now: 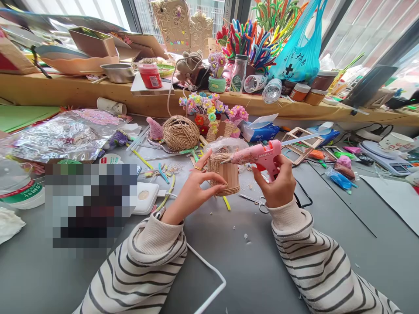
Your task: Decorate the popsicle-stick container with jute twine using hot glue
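My right hand is wrapped round the handle of a pink hot glue gun, a clear glue stick jutting from its back. The gun's nozzle points left, at the upper side of a small round holder made of wooden sticks. Twine is wound round the holder's left part, its top and its bottom edge, and clear plastic shows at its mouth. With thumb and fingers my left hand grips the holder from the left. Whether the nozzle touches the twine I cannot tell.
Behind the holder sit a ball of twine and crocheted flowers. Small scissors lie near my right hand. A white cable crosses the grey table. A plastic bottle stands left, a digital scale right.
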`<action>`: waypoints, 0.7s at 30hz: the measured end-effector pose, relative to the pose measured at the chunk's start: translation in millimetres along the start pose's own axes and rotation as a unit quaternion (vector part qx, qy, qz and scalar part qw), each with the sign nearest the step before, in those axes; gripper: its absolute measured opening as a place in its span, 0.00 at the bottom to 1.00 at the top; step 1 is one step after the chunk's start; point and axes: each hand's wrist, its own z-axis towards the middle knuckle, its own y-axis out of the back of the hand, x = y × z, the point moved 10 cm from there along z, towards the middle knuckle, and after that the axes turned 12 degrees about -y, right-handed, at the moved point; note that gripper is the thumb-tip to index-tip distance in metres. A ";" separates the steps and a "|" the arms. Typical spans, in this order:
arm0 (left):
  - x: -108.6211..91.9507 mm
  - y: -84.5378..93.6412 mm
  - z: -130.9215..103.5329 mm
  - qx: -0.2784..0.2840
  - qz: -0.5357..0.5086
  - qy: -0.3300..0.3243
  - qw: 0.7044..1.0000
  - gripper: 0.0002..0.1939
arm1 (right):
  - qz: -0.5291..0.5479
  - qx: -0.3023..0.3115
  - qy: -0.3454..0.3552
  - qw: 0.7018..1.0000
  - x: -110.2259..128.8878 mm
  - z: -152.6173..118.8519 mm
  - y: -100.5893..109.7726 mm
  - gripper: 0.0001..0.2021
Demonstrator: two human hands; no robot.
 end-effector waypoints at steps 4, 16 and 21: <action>-1.6 -0.3 -0.2 0.000 0.003 -0.003 1.000 0.08 | -0.003 -0.004 0.003 1.000 0.1 -0.4 0.3 0.25; 0.9 -0.7 -1.5 -0.006 -0.002 0.001 1.000 0.08 | 0.004 0.003 -0.020 1.000 -8.2 -0.8 -1.1 0.25; 1.5 -0.9 -2.0 -0.006 -0.002 0.003 1.000 0.08 | 0.014 0.013 -0.032 0.999 -9.7 -0.9 -2.0 0.25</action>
